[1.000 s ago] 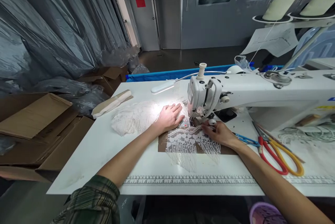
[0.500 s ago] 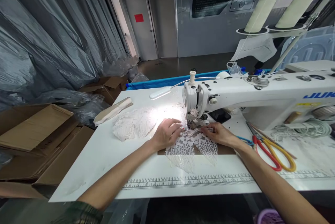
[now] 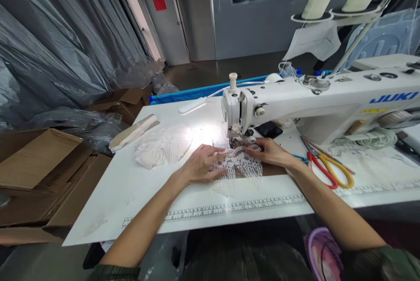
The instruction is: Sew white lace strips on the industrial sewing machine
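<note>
Some white lace (image 3: pixel 241 162) lies under the spread left hand (image 3: pixel 201 163). The right hand (image 3: pixel 271 151) pinches it beside the sewing machine (image 3: pixel 282 105).

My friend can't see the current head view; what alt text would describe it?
A person's bare left hand and right hand touch white fringed lace fabric at the needle end of a white JUKI sewing machine. On the white table, metal scissors with red and yellow handles lie to the right, and more white lace lies bunched to the left.

Bare hands (image 3: pixel 202 165), dark green sleeves (image 3: pixel 385 264), dark clothing (image 3: pixel 243 257)
</note>
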Motion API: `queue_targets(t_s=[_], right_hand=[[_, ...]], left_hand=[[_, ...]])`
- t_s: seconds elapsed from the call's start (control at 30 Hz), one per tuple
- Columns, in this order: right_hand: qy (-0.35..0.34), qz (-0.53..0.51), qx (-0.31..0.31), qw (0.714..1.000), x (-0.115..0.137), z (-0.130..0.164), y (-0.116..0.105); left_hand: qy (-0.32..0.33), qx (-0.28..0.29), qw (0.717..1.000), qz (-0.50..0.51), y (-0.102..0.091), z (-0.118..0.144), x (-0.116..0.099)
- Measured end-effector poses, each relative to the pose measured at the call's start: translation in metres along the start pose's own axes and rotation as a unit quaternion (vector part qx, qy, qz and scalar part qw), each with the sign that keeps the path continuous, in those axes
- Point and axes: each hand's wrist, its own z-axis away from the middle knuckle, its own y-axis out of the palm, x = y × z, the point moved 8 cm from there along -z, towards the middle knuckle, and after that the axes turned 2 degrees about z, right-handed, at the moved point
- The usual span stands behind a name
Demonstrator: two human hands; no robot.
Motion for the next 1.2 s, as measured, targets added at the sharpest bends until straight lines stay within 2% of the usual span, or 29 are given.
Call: queue_targets(t_s=[0.13, 0.2, 0.27, 0.37, 0.43, 0.5, 0.53, 0.6, 0.7, 0.8, 0.9, 1.03, 1.2], right_hand=[[0.033, -0.056, 0.027, 0.998, -0.004, 0.003, 0.0], [0.053, -0.098, 0.037, 0.993, -0.003, 0.003, 0.002], [0.073, -0.143, 0.042, 0.986, 0.001, 0.003, 0.008], [0.106, -0.193, 0.059, 0.974, 0.013, 0.003, 0.025], [0.119, -0.231, 0.092, 0.961, 0.024, 0.005, 0.042], [0.109, -0.262, 0.14, 0.949, 0.038, 0.006, 0.057], [0.097, -0.259, 0.159, 0.948, 0.044, 0.007, 0.062], [0.063, -0.193, 0.171, 0.964, 0.049, 0.006, 0.063], [0.0, 0.021, 0.106, 0.994, 0.046, 0.002, 0.046], [-0.133, 0.182, 0.067, 0.972, 0.052, 0.004, 0.04], [-0.253, 0.258, 0.072, 0.93, 0.056, 0.014, 0.05], [-0.278, 0.305, 0.052, 0.909, 0.051, 0.016, 0.054], [-0.27, 0.318, 0.03, 0.909, 0.049, 0.015, 0.053]], left_hand=[[-0.123, -0.082, 0.988, 0.041, -0.024, 0.0, 0.016], [-0.2, -0.108, 0.97, 0.086, -0.032, 0.003, 0.025], [-0.28, -0.107, 0.942, 0.151, -0.031, 0.008, 0.032], [-0.359, -0.029, 0.881, 0.307, -0.006, 0.012, 0.031], [-0.364, 0.034, 0.84, 0.401, 0.011, 0.013, 0.021], [-0.363, 0.075, 0.821, 0.434, 0.018, 0.013, 0.014], [-0.37, 0.086, 0.823, 0.422, 0.018, 0.015, 0.013], [-0.391, 0.094, 0.841, 0.362, 0.014, 0.019, 0.017], [-0.404, 0.087, 0.862, 0.294, 0.007, 0.023, 0.022], [-0.388, 0.1, 0.864, 0.306, 0.011, 0.023, 0.021], [-0.388, 0.101, 0.87, 0.287, 0.014, 0.023, 0.025], [-0.411, 0.066, 0.875, 0.247, 0.011, 0.023, 0.035], [-0.428, 0.072, 0.853, 0.289, 0.012, 0.025, 0.036]])
